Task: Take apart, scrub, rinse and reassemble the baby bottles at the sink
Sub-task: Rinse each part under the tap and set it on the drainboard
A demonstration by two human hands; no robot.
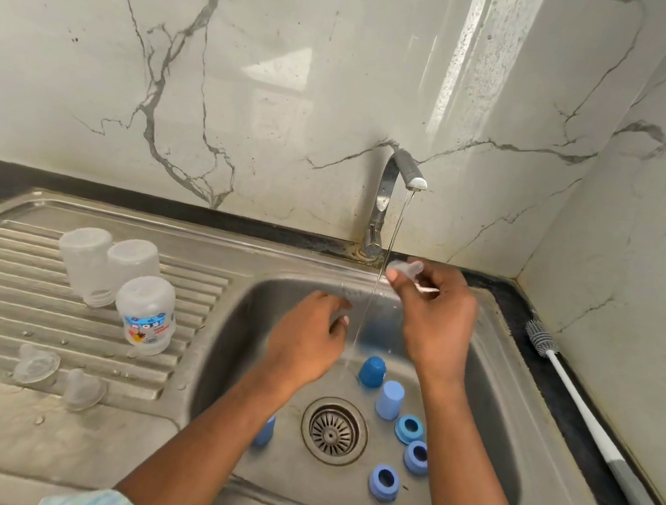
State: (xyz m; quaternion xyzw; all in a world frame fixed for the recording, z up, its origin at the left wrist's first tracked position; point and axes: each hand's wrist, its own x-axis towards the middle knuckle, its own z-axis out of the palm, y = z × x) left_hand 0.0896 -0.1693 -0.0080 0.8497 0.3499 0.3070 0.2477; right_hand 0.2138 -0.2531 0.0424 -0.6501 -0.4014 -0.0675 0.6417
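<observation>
Steel sink (514,404), tap (387,192) running: right hand (436,319) is pinching a clear teat (405,266) at the stream (385,254), grip clamped on it; left hand (308,335) is hovering just below-left, fingers relaxed, holding nothing.

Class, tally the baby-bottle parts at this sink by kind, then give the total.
Bottles: 3
Nipples: 3, one in the right hand
Blue caps: 3, one partly hidden
Blue screw rings: 3
Total: 12
</observation>
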